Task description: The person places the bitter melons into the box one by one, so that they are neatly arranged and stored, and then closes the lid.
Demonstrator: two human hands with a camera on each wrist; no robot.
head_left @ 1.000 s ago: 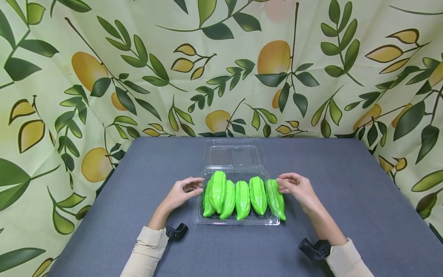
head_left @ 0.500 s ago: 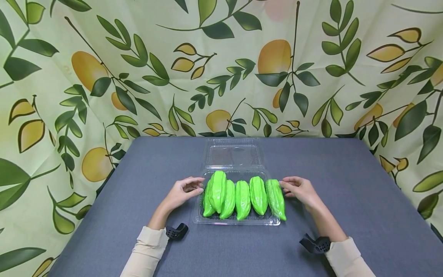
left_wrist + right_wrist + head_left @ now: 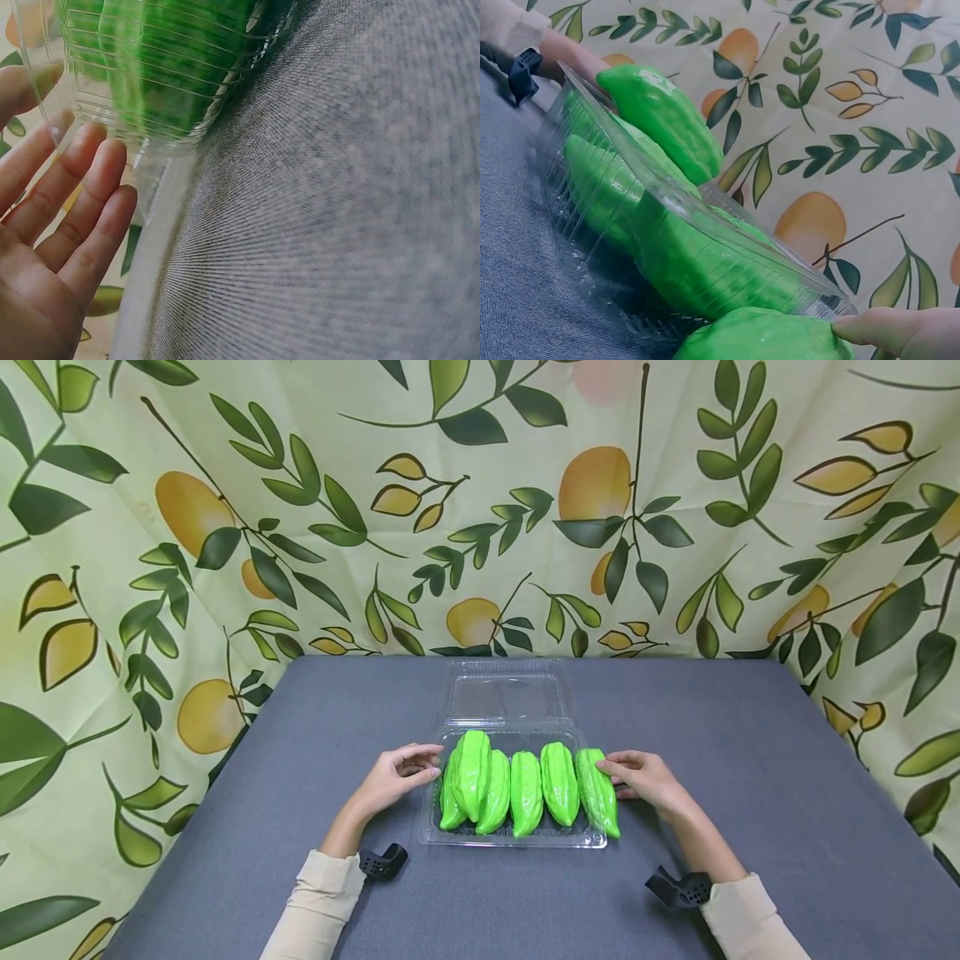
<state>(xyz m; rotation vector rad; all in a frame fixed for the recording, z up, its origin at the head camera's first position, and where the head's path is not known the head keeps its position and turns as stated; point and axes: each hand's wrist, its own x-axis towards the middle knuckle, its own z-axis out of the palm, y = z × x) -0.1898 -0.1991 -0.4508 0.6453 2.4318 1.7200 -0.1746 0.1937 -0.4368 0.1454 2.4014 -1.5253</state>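
Several glossy green ridged gourds (image 3: 527, 793), each with a pointed end, lie in a row in a clear plastic clamshell box (image 3: 517, 842). One gourd (image 3: 472, 774) rests on top of others at the left, rising above the rim. At the right wall, outside the box in the right wrist view, is another gourd (image 3: 757, 339). My right hand (image 3: 647, 779) pinches its upper end, thumb on top and fingers at its right side. Beside the left rim, my left hand (image 3: 401, 775) stays with relaxed fingers; the left wrist view shows its fingertips close to the box wall, contact unclear.
The box's hinged lid (image 3: 507, 692) lies folded back behind it on the grey cloth-covered table (image 3: 697, 710). A leaf-and-fruit patterned curtain (image 3: 480, 568) hangs along the back and sides. A black strap mount (image 3: 383, 862) sits at each wrist.
My right hand draws back slightly from the rightmost gourd, then returns and lays its thumb over the gourd's upper end. The left hand, box and gourds stay practically still.
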